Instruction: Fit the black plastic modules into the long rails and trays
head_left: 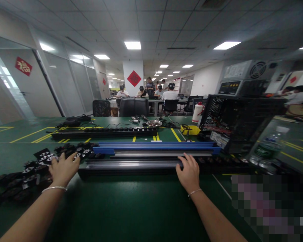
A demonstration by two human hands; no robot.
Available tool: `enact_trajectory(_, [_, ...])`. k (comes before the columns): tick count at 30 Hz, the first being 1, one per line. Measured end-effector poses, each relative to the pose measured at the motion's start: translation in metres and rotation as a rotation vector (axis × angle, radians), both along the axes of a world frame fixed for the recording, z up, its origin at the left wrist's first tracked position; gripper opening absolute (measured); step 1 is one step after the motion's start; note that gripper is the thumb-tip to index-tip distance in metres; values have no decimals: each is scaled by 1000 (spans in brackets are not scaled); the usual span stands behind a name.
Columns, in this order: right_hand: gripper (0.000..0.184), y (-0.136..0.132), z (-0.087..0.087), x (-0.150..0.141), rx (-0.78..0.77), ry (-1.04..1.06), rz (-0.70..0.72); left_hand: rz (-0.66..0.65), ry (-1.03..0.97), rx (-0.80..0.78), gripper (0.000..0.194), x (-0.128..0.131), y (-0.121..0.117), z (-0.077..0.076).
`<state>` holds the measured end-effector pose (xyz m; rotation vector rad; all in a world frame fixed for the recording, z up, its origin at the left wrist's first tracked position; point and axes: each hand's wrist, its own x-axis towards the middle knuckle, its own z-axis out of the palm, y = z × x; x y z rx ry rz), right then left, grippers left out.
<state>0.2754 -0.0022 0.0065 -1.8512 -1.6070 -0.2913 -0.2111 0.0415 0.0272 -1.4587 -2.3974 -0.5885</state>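
My left hand [64, 170] is over the right side of a heap of small black parts [27, 169], some with white markings. Its fingers are spread, and I cannot tell whether the tips touch a part. My right hand [189, 172] rests with stretched fingers at the right part of a long dark rail with a shiny top [131, 164]. No grip on it shows. Behind that rail lie a thin silvery bar [151, 153] and a long blue rail [154, 147], all running side to side across the green table [131, 208].
An opened computer case [244, 121] stands at right with a power supply [242, 77] on top. Near it are a plastic bottle [267, 144], a yellow box [190, 130] and a fire extinguisher [198, 112]. Farther back lies a black strip [103, 133]. Several people sit beyond.
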Motion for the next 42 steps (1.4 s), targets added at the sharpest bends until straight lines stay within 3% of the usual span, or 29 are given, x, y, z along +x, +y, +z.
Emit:
enact_trajectory(3, [45, 2, 0, 11, 78, -26, -170, -125, 51, 40, 50, 43, -5, 4])
enact_trajectory(7, [51, 5, -6, 23, 65, -5, -315, -330, 121, 85, 54, 101, -11, -4])
enact_trajectory(14, [48, 9, -13, 30, 10, 16, -326, -520, 90, 12, 50, 169, -19, -25])
enact_trajectory(24, [43, 12, -17, 35, 107, 76, -275, -542, 119, -17, 45, 160, -21, -29])
enact_trajectory(42, [45, 8, -9, 29, 58, 112, -327, -534, 105, 30, 44, 164, -24, -29])
